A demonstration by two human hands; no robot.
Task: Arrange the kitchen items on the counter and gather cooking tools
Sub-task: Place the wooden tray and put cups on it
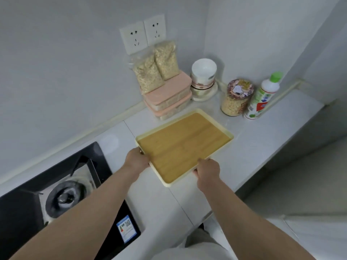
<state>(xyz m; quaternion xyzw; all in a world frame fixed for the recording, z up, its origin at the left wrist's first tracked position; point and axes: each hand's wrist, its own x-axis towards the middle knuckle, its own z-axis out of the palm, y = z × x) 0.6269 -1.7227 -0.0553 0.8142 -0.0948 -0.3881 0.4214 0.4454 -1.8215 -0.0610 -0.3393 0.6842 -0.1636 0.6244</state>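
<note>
A rectangular tray (221, 128) with a cream rim and a bamboo-coloured bottom lies on the white counter (262, 139), turned at an angle. My left hand (137, 162) grips its near left edge. My right hand (207, 170) grips its near right edge, thumb over the rim. The tray holds nothing.
Behind the tray stand two stacked pink-lidded boxes (169, 98) with two bags of oats (157, 70), a white bowl on a small appliance (203, 79), a jar of oats (236, 98) and a green-capped bottle (262, 96). A black gas stove (62, 196) sits at the left. Wall sockets (143, 34) are above.
</note>
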